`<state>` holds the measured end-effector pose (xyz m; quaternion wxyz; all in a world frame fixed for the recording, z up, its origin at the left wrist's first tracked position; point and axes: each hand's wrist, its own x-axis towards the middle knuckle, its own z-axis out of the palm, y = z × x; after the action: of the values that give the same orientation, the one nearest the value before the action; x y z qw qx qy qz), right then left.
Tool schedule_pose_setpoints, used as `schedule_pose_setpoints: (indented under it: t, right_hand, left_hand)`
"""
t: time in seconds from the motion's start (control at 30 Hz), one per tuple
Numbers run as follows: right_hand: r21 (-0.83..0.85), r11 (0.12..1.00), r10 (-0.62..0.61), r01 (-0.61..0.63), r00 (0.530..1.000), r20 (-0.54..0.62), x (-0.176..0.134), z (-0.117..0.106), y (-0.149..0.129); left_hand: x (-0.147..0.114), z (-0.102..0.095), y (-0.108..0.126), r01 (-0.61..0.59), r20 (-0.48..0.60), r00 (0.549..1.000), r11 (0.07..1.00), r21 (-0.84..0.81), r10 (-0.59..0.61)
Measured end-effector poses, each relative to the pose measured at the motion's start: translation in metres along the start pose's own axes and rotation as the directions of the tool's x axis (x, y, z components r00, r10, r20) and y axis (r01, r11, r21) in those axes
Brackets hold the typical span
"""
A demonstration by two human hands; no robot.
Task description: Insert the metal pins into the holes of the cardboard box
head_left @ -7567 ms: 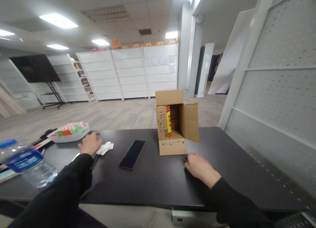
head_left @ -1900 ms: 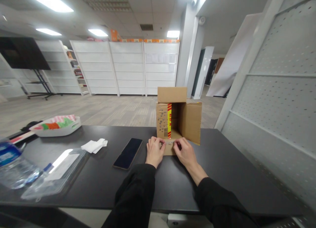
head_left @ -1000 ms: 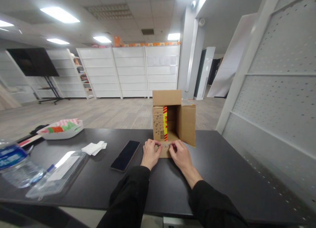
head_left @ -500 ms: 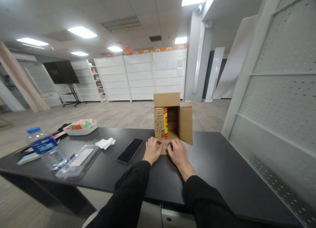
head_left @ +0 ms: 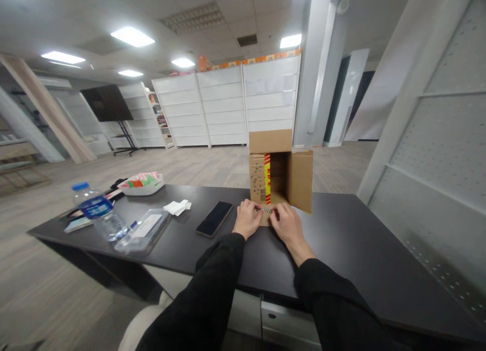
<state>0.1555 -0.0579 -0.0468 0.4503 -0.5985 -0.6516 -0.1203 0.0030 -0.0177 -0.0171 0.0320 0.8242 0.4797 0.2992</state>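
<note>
An open cardboard box [head_left: 299, 181] lies on the dark table with its opening facing me. Yellow and red tape and many small round greyish dots mark its left flap [head_left: 257, 176]. The lower flap [head_left: 268, 220] lies toward me on the table, with a row of small silvery dots near the box mouth. My left hand [head_left: 248, 219] rests at that flap's left side, fingers curled and thumb against the fingertips. Over its right side, my right hand [head_left: 287, 225] is closed in a pinch. Whatever the fingertips hold is too small to make out.
A black phone [head_left: 214, 219] lies left of my hands. Farther left are a crumpled white tissue [head_left: 177, 207], a clear plastic case [head_left: 146, 232], a water bottle [head_left: 99, 211] and a white tray [head_left: 142, 190] with colourful packets. A white perforated panel [head_left: 425, 179] stands along the right.
The view has shifted, so the table and box sit slightly higher and farther right in the picture. Both hands stay at the lower flap, fingers still pinched.
</note>
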Motion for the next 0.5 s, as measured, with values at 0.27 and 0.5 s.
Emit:
schedule_pose_setpoints:
  t: [0.27, 0.5]
  right_hand:
    - [0.013, 1.0, -0.008, 0.008, 1.0, -0.002, 0.0012, -0.0008, -0.0023]
    - [0.024, 1.0, -0.004, 0.004, 1.0, -0.012, 0.0009, 0.0015, 0.0007]
  left_hand:
    - [-0.002, -0.0006, -0.0015, 0.004, 0.005, 1.0, 0.999, -0.036, -0.004]
    - [-0.0002, 0.0002, -0.0024, 0.015, 0.018, 1.0, 0.999, -0.037, -0.014]
